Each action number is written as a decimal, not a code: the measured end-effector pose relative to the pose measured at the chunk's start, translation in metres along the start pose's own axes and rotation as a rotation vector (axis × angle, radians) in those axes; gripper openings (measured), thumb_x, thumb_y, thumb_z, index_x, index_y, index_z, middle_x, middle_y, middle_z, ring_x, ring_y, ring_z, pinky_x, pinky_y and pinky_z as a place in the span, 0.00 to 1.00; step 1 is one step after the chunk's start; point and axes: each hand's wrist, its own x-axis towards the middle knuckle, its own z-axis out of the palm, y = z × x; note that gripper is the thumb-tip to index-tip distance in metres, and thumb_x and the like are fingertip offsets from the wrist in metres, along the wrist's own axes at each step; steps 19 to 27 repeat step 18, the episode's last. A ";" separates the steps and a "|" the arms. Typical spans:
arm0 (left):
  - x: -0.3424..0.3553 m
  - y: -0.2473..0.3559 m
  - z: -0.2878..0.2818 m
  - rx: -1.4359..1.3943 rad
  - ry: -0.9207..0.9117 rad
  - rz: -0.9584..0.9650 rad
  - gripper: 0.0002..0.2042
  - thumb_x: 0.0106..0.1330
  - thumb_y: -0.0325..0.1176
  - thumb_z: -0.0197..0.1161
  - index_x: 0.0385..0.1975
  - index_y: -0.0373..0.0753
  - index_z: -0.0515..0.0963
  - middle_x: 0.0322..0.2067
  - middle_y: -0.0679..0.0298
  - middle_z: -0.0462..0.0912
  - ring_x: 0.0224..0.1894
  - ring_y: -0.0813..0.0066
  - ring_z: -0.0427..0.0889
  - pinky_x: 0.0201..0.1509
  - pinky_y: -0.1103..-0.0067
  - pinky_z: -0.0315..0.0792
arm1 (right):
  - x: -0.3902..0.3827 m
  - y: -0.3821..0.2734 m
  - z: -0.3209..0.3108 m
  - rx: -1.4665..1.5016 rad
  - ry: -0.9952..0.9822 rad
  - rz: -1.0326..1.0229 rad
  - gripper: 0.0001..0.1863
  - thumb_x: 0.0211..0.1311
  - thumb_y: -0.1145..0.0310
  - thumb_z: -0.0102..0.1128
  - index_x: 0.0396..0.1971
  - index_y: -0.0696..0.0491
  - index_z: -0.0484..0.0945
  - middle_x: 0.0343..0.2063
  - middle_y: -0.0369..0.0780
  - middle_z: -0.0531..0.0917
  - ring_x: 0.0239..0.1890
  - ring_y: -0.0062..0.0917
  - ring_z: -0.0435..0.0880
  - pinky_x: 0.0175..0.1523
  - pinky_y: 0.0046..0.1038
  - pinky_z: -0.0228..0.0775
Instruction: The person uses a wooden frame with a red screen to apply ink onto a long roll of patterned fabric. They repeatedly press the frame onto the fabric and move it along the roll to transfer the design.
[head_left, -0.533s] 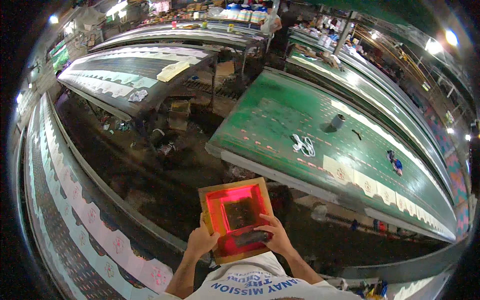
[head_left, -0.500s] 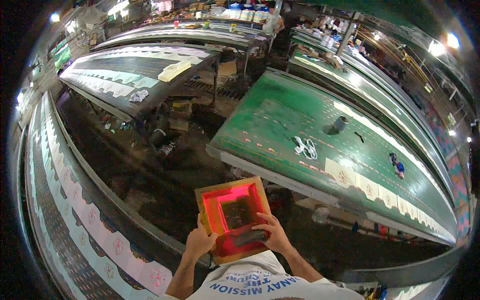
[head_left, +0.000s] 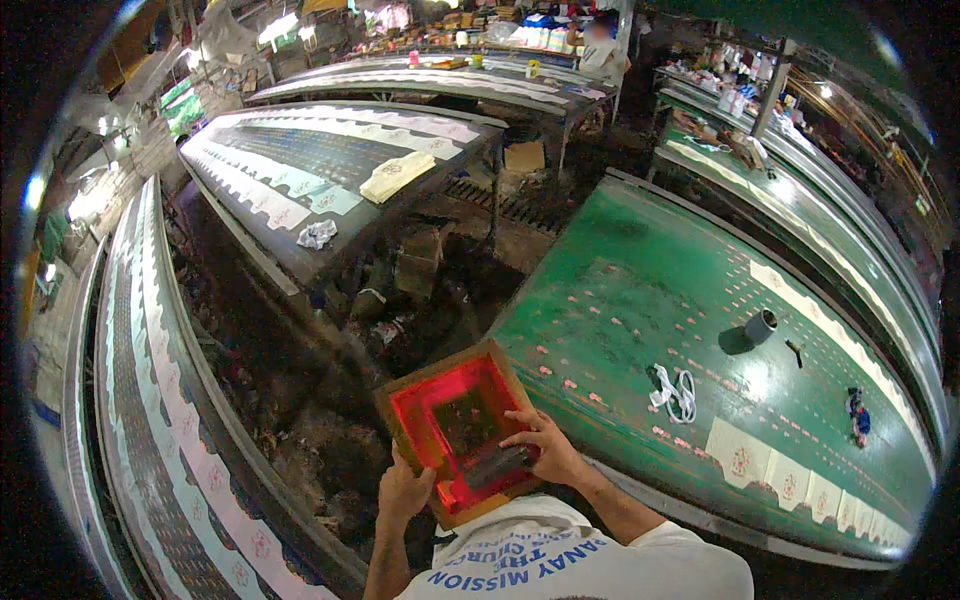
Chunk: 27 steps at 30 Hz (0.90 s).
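In front of my body I hold a silk-screen printing frame (head_left: 425, 385), a wooden rectangle with a red inner border and a dark, see-through middle, tilted toward me. My left hand (head_left: 404, 488) grips its lower left side, the thumb over the rim. At the right side my right hand (head_left: 548, 450) clasps the frame, fingers reaching inside it. Under those fingers, in the lower part of the frame, lies a dark bar (head_left: 495, 467), perhaps a squeegee; whether the fingers press on it I cannot tell.
Right of me stands a long green printing table (head_left: 600, 290) with pale printed fabric pieces (head_left: 742, 450), a white cord bundle (head_left: 672, 393) and a dark cup (head_left: 761, 326). Long tables of fabric run along the left (head_left: 190, 430) and ahead (head_left: 310, 160). A person (head_left: 600, 52) stands at the back.
My view has swung left, so the tables sit further right in the picture. The frame stays in both hands, now turned slightly and nearer the green table's edge in view.
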 end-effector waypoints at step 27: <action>0.389 -0.058 -0.100 0.093 -0.207 0.120 0.52 0.68 0.47 0.68 0.86 0.35 0.45 0.46 0.36 0.91 0.49 0.31 0.90 0.59 0.48 0.83 | 0.283 0.112 0.072 -0.067 0.217 0.183 0.28 0.51 0.70 0.88 0.55 0.39 0.94 0.79 0.41 0.73 0.81 0.45 0.68 0.86 0.49 0.56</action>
